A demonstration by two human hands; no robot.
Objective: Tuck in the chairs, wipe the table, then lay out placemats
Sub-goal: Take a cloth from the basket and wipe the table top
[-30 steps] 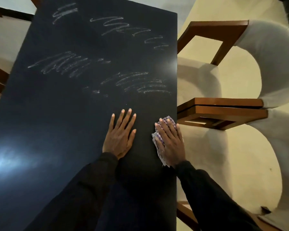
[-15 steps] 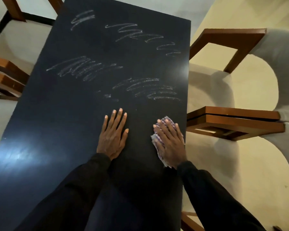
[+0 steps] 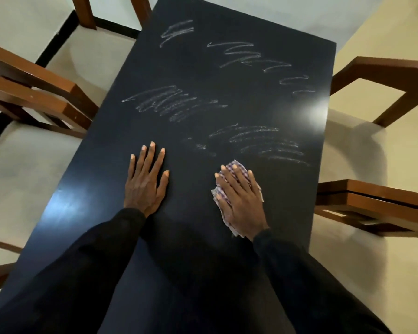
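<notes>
Left hand (image 3: 145,182): spread flat on the black rectangular tabletop (image 3: 251,104), likely bracing the lean.
Right hand (image 3: 241,198): straight fingers press a purple checked cloth (image 3: 238,165) down beside it, for wiping.
White chalk scribbles (image 3: 256,143): just beyond the cloth, toward the far edge, unwiped.

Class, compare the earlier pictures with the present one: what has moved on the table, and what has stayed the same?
The right hand, pressing the checked cloth flat, has slid left, away from the right edge of the table. Nothing was grasped or released. The left hand stays flat on the table; the chalk scribbles remain unwiped.
</notes>
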